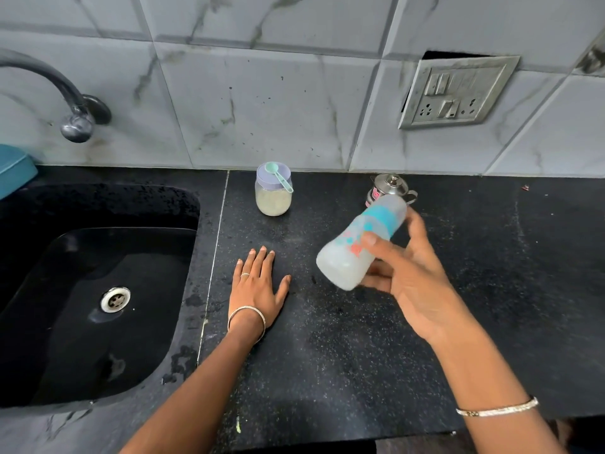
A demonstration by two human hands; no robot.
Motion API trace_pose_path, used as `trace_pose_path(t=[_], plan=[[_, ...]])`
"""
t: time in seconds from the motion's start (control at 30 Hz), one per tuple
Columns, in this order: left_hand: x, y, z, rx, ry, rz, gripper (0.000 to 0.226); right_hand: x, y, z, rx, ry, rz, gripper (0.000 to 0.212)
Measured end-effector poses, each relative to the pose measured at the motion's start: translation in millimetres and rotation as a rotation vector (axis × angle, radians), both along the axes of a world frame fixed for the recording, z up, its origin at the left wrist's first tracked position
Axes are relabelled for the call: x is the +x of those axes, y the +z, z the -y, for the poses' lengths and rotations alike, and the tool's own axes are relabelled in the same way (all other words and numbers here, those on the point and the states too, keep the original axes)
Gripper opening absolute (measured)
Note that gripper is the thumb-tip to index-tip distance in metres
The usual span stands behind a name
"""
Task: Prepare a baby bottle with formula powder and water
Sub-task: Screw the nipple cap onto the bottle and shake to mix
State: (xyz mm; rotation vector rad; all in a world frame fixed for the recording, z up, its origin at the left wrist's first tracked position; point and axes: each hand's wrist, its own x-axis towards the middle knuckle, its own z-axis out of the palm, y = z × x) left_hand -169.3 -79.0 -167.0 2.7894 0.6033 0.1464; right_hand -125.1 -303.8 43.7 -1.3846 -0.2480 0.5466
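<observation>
My right hand (409, 273) grips a baby bottle (353, 250) above the black counter. The bottle is tilted, its capped top with a teal ring pointing up and to the right, its base down and to the left. It is blurred and looks whitish inside. My left hand (257, 286) lies flat on the counter with its fingers straight, left of the bottle. A jar of pale formula powder (273, 199) with a lilac lid stands near the wall. A mint green scoop (278, 176) lies on the lid.
A small steel lidded pot (391, 186) stands behind the bottle by the wall. A black sink (98, 290) with a drain and a tap (77, 122) takes up the left. A teal object (14, 168) sits at the far left edge. A switchboard (458, 93) hangs on the tiled wall.
</observation>
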Motion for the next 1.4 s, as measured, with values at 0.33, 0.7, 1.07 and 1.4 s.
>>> trace_pose_path(t=[0.33,0.7,1.07,1.4], plan=[[-0.7,1.7,0.5,0.002,-0.001,-0.002,0.082,9.7,2.6,2.0,-0.009,-0.044,-0.018,0.081],[0.3,-0.1,-0.3,0.006,0.002,0.001,0.082,6.6,-4.3,-3.1,0.045,-0.084,-0.023,0.078],[0.3,-0.1,-0.1,-0.007,0.0,0.015,0.085,2.8,-9.8,-3.3,-0.104,-0.017,-0.006,0.081],[0.1,0.8,-1.2,-0.004,-0.005,0.004,0.082,-0.3,-10.6,-1.4,-0.197,0.076,-0.025,0.082]])
